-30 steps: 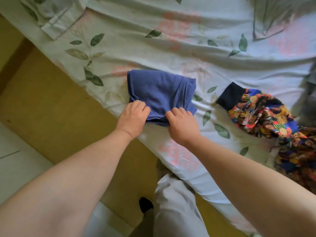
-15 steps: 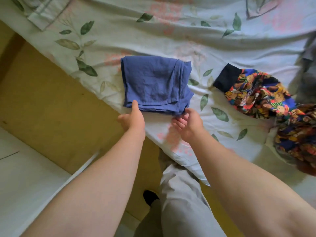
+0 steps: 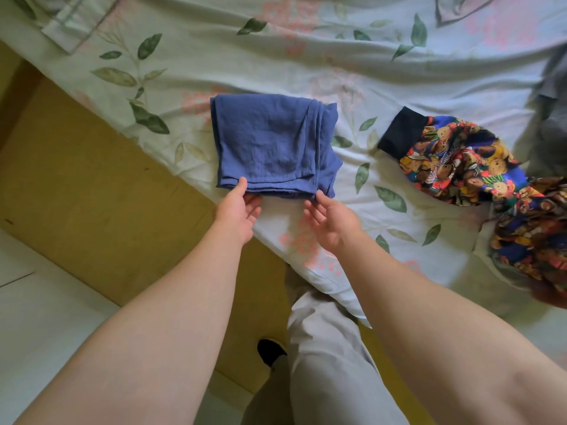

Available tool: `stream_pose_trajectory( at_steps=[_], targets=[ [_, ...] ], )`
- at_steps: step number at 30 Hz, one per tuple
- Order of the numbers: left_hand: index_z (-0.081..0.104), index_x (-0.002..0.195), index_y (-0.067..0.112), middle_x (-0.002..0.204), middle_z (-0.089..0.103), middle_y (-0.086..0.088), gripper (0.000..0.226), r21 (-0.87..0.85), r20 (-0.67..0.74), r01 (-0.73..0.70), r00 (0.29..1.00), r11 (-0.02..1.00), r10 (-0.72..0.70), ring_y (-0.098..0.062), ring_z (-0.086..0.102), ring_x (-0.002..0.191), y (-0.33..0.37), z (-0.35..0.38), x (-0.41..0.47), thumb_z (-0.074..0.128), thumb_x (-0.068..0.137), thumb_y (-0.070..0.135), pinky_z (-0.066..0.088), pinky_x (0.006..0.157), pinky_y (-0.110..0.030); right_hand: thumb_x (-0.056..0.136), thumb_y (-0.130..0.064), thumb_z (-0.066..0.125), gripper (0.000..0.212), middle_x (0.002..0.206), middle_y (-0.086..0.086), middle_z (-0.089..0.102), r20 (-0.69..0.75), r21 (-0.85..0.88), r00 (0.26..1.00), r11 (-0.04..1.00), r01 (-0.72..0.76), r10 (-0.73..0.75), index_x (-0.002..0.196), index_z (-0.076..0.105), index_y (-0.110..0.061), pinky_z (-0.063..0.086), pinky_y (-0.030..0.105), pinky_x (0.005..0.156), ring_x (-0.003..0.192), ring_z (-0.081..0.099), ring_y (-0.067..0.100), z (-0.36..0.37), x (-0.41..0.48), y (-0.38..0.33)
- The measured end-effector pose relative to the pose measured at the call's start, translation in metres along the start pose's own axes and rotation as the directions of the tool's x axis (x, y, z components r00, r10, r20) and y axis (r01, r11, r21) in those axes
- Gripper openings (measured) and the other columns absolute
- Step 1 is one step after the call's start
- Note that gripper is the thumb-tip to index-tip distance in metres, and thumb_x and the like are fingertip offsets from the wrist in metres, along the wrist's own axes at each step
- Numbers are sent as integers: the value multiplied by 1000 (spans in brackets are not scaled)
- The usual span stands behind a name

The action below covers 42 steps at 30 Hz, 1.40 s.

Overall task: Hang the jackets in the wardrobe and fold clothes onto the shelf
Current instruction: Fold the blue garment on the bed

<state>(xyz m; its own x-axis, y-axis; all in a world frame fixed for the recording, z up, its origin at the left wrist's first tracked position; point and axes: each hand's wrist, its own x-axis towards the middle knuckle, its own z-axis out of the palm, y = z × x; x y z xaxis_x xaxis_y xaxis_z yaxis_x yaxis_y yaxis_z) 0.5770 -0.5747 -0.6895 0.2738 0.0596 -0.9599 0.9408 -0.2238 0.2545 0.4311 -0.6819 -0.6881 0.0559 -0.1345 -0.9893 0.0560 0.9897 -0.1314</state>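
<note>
A folded blue garment (image 3: 273, 145) lies flat on the floral bedsheet (image 3: 352, 72), close to the bed's near edge. My left hand (image 3: 237, 208) is at the garment's near left corner, with the thumb touching the top of the edge and straight fingers at the underside. At the near right corner is my right hand (image 3: 331, 217), thumb against the edge, fingers extended towards the fold. Both palms face inward. A colourful bear-print jacket (image 3: 460, 161) with a dark cuff lies crumpled to the right.
A grey garment (image 3: 549, 118) lies at the bed's far right edge. The yellow bed frame (image 3: 92, 194) runs diagonally on the left, with pale floor tiles (image 3: 40, 317) beyond. My grey-trousered leg (image 3: 331, 363) stands against the bed.
My hands were pressing knuckles-down on the blue garment's near edge. They have drawn back, turned palms inward and now touch its two near corners. The view has shifted slightly.
</note>
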Motion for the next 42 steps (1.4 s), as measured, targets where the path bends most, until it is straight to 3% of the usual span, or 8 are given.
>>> stream_pose_trajectory(
  at_steps=[6, 14, 20, 23, 26, 34, 38, 42],
  targets=[
    [61, 124, 15, 120, 67, -5, 34, -55, -30, -30, 999, 998, 28, -21, 68, 104, 8, -3, 1, 68, 96, 33, 54, 71, -32, 98, -5, 63, 22, 87, 6, 69, -104, -28, 988, 994, 110, -113, 119, 60, -4, 57, 26, 64, 66, 64, 15, -14, 5, -9],
    [58, 131, 7, 118, 65, -11, 33, -278, 18, 3, 1000, 960, 2, -27, 62, 111, 3, 6, -2, 59, 102, 23, 48, 107, -43, 91, -3, 55, 18, 102, 5, 74, -103, -91, 989, 991, 100, -109, 103, 67, -11, 55, 30, 73, 83, 71, 19, -21, 6, -22],
    [65, 121, 7, 120, 68, -13, 32, -353, 80, 26, 997, 935, 3, -31, 67, 110, 11, 8, -9, 70, 93, 20, 54, 100, -45, 89, -51, 67, 38, 91, -3, 74, 42, -243, 996, 966, 84, -76, 108, 72, -18, 43, 23, 58, 67, 65, 14, -3, 7, -45],
    [68, 115, 9, 110, 71, -10, 33, -331, 102, 19, 995, 944, 16, -28, 68, 103, 19, 10, -11, 74, 90, 28, 54, 99, -43, 86, -61, 69, 49, 105, -6, 77, 88, -324, 993, 940, 107, -82, 117, 71, -23, 50, 21, 61, 90, 74, 12, 9, 9, -55],
    [68, 103, 10, 97, 70, -8, 20, -321, 96, 2, 995, 947, 31, -26, 67, 92, 28, 8, -15, 72, 90, 25, 54, 99, -40, 89, -50, 71, 39, 110, -6, 76, 88, -382, 995, 921, 78, -48, 119, 69, -25, 51, 17, 53, 89, 73, 10, 21, 2, -63],
    [66, 105, 11, 96, 74, -7, 9, -246, 57, -49, 996, 968, 65, -23, 71, 86, 36, 0, -16, 64, 96, 11, 58, 76, -36, 98, -4, 55, 33, 121, 14, 71, 220, -90, 974, 993, 74, -53, 130, 61, -5, 59, 41, 89, 103, 71, 29, 16, -3, -73],
    [66, 113, 12, 104, 74, -7, 17, -203, 29, -48, 998, 978, 55, -23, 71, 89, 27, -11, -3, 64, 97, 10, 59, 74, -36, 93, 10, 46, 33, 120, 15, 71, 273, -51, 958, 993, 105, -87, 115, 64, -7, 55, 45, 97, 110, 69, 33, 6, -3, -75],
    [58, 133, 11, 116, 73, -12, 40, -200, -30, -32, 999, 979, 27, -28, 74, 97, 19, -16, 4, 68, 94, 9, 62, 67, -38, 91, 11, 49, 25, 95, 12, 67, -11, -194, 991, 972, 132, -137, 93, 63, -11, 52, 25, 62, 66, 65, 19, 4, 4, -72]
  ],
)
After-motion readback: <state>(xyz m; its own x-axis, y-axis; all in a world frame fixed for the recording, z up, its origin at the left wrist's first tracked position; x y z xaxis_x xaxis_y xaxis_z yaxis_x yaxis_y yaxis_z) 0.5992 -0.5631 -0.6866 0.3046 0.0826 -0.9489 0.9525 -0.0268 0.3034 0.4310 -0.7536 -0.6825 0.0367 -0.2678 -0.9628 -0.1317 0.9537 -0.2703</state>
